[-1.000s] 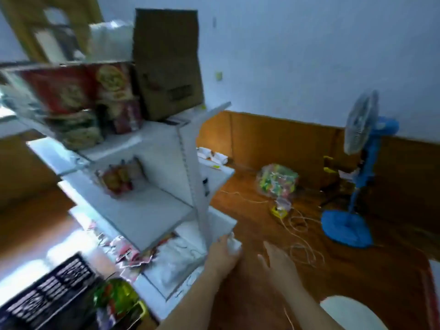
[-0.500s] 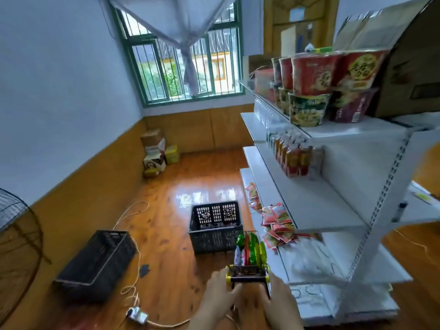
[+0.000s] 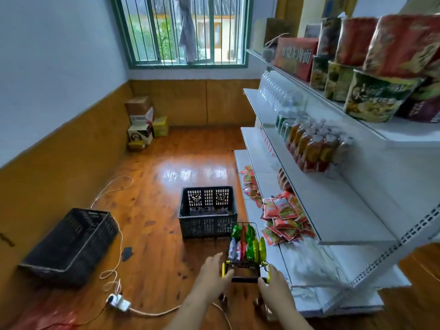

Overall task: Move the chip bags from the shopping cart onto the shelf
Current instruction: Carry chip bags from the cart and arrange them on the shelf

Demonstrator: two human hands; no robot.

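Where the white shelf meets the wooden floor, one small shopping cart is seen, packed with upright chip bags; about seven can be counted, green, red, yellow and one pale, though the exact number cannot be told. The cart stands just beside the lowest shelf boards. Two hands are reached toward its black handle bar. The left hand is held with fingers extended beside the left yellow end cap, and whether the bar is touched cannot be told. The right hand is laid against the right end of the bar, fingers mostly straight, with no wrapped grip shown.

Two black plastic crates are counted: one upright crate just beyond the cart, one tipped crate well apart at the left. A pile of red snack packets is spread on a lower shelf board. Bottled drinks are ranged on the board above, and noodle tubs are stacked on top. Cardboard boxes are piled in the far corner under a barred green window. A power strip with its cable lies on the floor.

Compared with half a second earlier, the shelf is viewed from closer, and both hands are found slightly lower on the cart's handle.
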